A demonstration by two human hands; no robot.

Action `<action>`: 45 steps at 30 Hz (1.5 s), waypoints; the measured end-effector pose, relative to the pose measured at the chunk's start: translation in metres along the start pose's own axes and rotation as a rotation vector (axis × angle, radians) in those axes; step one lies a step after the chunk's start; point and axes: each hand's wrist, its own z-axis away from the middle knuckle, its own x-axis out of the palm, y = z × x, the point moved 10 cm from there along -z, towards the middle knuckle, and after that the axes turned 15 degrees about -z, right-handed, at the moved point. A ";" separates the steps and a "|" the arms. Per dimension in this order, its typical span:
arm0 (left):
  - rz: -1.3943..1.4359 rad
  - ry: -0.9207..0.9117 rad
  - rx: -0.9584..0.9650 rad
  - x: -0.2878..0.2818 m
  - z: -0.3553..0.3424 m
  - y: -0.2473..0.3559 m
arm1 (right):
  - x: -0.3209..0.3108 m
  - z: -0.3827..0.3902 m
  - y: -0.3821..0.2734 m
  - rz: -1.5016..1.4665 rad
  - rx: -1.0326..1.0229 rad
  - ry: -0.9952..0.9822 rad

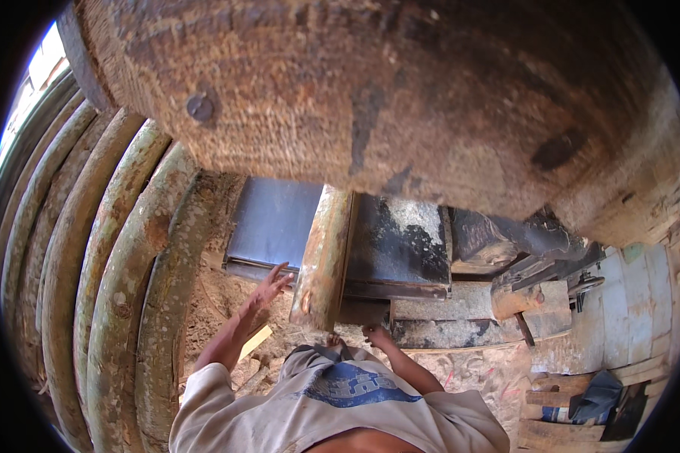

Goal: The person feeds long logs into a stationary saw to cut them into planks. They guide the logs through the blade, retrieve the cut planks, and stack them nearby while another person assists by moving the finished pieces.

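A barked log (321, 264) lies lengthwise across a dark metal-topped table, its near end jutting past the table's front edge toward my body. My left hand (274, 285) is raised just left of the log, fingers spread and apart from it, holding nothing. Right of the log's near end, my right hand (376, 334) hangs low by the table's front edge. Its fingers look dark and small, so whether they grip anything is unclear. The smooth left table top (273, 223) and the worn, blotched right table top (400, 238) flank the log.
Overhead, a thick wooden beam (355, 98) fills the upper view and hides the log's far end. Several long logs (121, 302) are stacked at left. Sawdust (468, 370) covers the floor. Cut wood (483, 241) and a blue cloth (598, 396) lie at right.
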 end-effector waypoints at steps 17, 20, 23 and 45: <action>-0.007 -0.568 -0.080 0.082 0.124 -0.035 | 0.097 0.200 -0.135 -0.442 -0.273 -0.328; 0.029 -0.570 -0.063 0.098 0.166 -0.041 | 0.120 0.214 -0.099 -0.386 -0.392 -0.332; 0.029 -0.567 -0.064 0.117 0.208 -0.059 | 0.139 0.244 -0.065 -0.392 -0.381 -0.320; 0.101 -0.628 -0.146 0.196 0.478 -0.126 | 0.234 0.452 0.108 -0.233 -0.453 -0.242</action>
